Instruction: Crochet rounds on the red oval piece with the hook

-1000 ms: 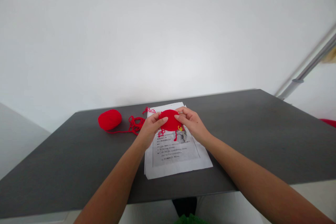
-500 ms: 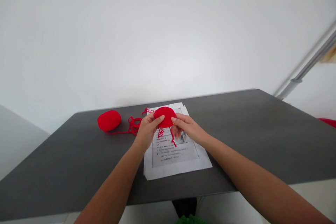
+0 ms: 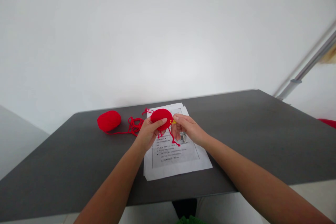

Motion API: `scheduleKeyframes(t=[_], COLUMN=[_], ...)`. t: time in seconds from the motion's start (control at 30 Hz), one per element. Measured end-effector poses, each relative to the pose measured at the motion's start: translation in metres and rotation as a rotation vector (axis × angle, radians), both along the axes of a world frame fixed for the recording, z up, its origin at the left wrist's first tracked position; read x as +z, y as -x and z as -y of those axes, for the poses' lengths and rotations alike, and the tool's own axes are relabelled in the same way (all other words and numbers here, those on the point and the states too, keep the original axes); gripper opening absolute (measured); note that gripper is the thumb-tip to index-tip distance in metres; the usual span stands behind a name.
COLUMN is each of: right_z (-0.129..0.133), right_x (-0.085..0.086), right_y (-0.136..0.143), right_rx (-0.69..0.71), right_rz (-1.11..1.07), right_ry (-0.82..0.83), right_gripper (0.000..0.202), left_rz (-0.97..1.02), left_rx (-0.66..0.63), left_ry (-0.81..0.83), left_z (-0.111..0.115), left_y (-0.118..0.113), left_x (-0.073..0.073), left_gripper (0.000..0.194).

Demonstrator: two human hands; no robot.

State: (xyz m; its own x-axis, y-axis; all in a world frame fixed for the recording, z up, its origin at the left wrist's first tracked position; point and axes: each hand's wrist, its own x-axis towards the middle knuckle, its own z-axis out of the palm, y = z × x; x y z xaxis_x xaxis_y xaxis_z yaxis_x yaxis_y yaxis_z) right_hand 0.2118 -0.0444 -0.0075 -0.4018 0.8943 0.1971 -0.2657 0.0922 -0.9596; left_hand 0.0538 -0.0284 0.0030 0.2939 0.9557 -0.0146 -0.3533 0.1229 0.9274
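A round red crocheted piece (image 3: 159,114) is held above the printed sheets, its left side pinched by my left hand (image 3: 151,129), thumb on top. At the piece's right edge sits a small yellow stitch marker (image 3: 173,121). My right hand (image 3: 187,126) has its thumb and forefinger closed at that marker, with the other fingers curled below. A thin pale stick (image 3: 183,137) shows under the right hand; whether the hand holds it I cannot tell. Red yarn ends (image 3: 173,139) dangle beneath the piece.
A ball of red yarn (image 3: 109,120) lies to the left, its strand running to a loose tangle (image 3: 134,125) beside my left hand. The printed sheets (image 3: 178,166) lie on the dark table (image 3: 252,126). A white wall (image 3: 168,42) rises behind.
The crocheted piece has shifted slightly left with my left hand. My right thumb has come off its face to the right edge, where the yellow marker now shows clearly.
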Motion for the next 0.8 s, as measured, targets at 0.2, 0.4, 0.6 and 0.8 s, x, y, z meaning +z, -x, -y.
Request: scheduleKeyframes(t=[0.2, 0.4, 0.6, 0.8], right_z=[0.0014, 0.0019, 0.0022, 0.0025], right_x=[0.0008, 0.0005, 0.0, 0.0005], right_y=[-0.0008, -0.0009, -0.0018, -0.0018], right_rx=[0.043, 0.048, 0.053, 0.046], right_rz=[-0.024, -0.009, -0.006, 0.001], right_ry=[0.01, -0.008, -0.016, -0.02], right_gripper=[0.018, 0.017, 0.017, 0.017], left_rz=[0.038, 0.049, 0.02, -0.009], left_rx=[-0.006, 0.011, 0.051, 0.056], left_ry=[0.009, -0.016, -0.06, -0.092], left_z=[0.0003, 0.0, 0.0013, 0.0018], left_y=[0.0003, 0.0, -0.0005, -0.001], left_x=[0.0006, 0.0004, 0.0007, 0.0003], left_gripper=[0.019, 0.018, 0.018, 0.017])
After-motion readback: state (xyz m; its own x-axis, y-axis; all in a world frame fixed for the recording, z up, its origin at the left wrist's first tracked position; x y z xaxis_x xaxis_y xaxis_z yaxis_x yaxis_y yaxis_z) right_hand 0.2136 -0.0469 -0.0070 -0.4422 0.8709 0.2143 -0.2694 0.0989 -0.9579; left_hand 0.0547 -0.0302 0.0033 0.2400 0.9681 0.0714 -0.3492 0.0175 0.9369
